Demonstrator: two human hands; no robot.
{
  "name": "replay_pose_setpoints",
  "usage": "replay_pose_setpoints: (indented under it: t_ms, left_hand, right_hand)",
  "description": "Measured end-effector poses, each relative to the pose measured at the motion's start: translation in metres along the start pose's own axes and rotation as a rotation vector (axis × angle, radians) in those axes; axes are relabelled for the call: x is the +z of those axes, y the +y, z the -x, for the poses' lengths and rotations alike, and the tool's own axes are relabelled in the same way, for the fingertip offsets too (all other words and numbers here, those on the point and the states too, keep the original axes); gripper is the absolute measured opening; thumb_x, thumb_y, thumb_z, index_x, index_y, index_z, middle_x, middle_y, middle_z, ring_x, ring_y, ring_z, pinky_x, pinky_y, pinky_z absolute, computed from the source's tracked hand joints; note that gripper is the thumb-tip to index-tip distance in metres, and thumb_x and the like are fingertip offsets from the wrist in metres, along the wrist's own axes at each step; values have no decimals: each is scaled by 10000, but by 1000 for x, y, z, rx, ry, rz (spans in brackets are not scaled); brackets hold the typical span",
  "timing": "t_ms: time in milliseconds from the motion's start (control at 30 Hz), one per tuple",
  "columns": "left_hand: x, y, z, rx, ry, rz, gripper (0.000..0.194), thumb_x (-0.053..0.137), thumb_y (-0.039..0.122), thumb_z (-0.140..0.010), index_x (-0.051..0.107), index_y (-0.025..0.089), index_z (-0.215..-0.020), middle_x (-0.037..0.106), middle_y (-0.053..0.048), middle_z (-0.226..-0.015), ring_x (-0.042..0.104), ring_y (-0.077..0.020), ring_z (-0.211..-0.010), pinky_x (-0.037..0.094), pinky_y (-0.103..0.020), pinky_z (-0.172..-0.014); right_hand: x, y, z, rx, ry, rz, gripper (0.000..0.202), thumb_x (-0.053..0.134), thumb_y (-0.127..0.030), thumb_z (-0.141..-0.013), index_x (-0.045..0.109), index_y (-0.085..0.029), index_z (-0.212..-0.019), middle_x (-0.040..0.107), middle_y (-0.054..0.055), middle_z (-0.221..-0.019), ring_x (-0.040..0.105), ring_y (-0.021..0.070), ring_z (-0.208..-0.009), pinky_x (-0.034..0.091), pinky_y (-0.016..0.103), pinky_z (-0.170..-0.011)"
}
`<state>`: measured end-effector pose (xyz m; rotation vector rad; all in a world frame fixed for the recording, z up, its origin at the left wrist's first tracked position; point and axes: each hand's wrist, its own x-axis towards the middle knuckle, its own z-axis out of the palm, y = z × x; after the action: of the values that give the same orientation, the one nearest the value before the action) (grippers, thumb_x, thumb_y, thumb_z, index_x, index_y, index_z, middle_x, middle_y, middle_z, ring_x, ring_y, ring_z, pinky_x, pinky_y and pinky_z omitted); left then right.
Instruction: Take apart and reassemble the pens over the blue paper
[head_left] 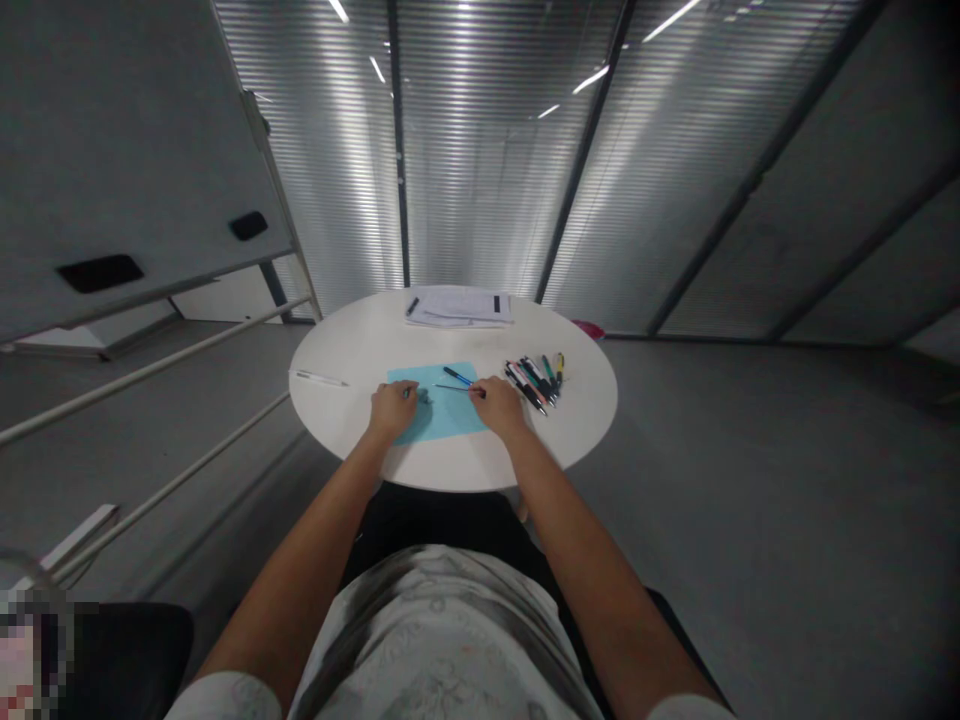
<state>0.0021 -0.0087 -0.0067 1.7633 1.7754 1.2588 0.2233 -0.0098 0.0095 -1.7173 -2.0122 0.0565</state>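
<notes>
Over the left part of a light-blue sheet (pixel 439 425), my left hand (pixel 393 408) is closed, fingers pinched on something small and dark that I cannot make out. My right hand (pixel 498 404) is closed at the sheet's right edge. From its fingertips a thin dark rod (pixel 454 388), like a pen refill, points left across the sheet. Just beyond this rod lies a blue pen (pixel 457 376) with a dark end. Small dark marks or bits show beside my left fingertips, too blurred to name.
A pile of several pens (pixel 534 383) lies right of my right hand. One white pen (pixel 321 379) rests at the left of the round white table (pixel 360 335). A stack of papers (pixel 457 308) sits at the far edge. At lower left, a person is partly visible.
</notes>
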Motion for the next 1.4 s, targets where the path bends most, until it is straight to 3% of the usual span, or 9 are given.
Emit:
replay_pose_setpoints:
  t_ms: [133, 233, 367, 500, 800, 1033, 1233, 1400]
  left_hand:
    - [-3, -3, -1, 17, 14, -10, 277, 484, 275, -826, 736, 195, -909, 734, -102, -982, 647, -244, -945, 451, -351, -868]
    - [-3, -7, -3, -18, 76, 73, 279, 450, 288, -828, 708, 190, -871, 726, -72, -910, 643, -215, -890, 462, -334, -836]
    - [0, -12, -6, -68, 133, 211, 280, 419, 304, -820, 672, 187, -838, 693, -43, -782, 628, -187, -786, 469, -300, -739]
    - [1, -12, -6, -98, 125, 268, 264, 413, 302, -803, 655, 195, -805, 656, -22, -693, 606, -170, -705, 452, -279, -678]
    - [-4, -6, -3, -100, 103, 247, 267, 404, 307, -797, 647, 195, -794, 639, -21, -663, 579, -168, -656, 430, -275, -637]
    - [-2, -8, -5, -103, 108, 230, 280, 404, 321, -799, 650, 191, -777, 631, -21, -650, 582, -168, -659, 438, -278, -647]
    - [-3, -8, -4, -100, 98, 231, 281, 407, 314, -810, 657, 187, -790, 636, -19, -651, 576, -163, -643, 431, -273, -628]
    - [-4, -7, -4, -94, 94, 228, 275, 409, 318, -808, 653, 196, -782, 631, -13, -639, 580, -166, -646, 424, -274, -627]
  right_hand:
    - [2, 0, 1, -9, -12, -35, 184, 570, -288, -882, 730, -251, -965, 670, 60, -994, 599, 183, -934, 417, 279, -821]
    - [4, 3, -1, 3, 36, -110, 192, 550, -291, -887, 719, -236, -960, 675, 52, -978, 609, 170, -905, 422, 263, -805]
    - [5, 9, -7, 131, 131, -229, 233, 480, -277, -900, 697, -197, -926, 698, 52, -938, 618, 175, -891, 425, 262, -785]
    - [4, 14, -10, 239, 128, -318, 287, 418, -253, -891, 699, -197, -878, 711, 53, -883, 624, 185, -871, 426, 271, -773]
    - [3, 13, -9, 246, 189, -367, 270, 422, -265, -865, 682, -199, -836, 705, 53, -839, 607, 193, -815, 422, 278, -734]
    - [6, 16, -12, 180, 252, -296, 255, 430, -207, -845, 677, -175, -901, 687, 79, -933, 584, 203, -921, 416, 299, -842]
    - [8, 15, -9, 170, 203, -217, 285, 502, -212, -824, 723, -240, -1002, 660, 73, -1055, 541, 219, -1063, 375, 346, -969]
    - [9, 14, -7, 161, 115, -167, 313, 501, -234, -850, 736, -291, -1050, 658, 61, -1142, 543, 226, -1098, 385, 364, -967]
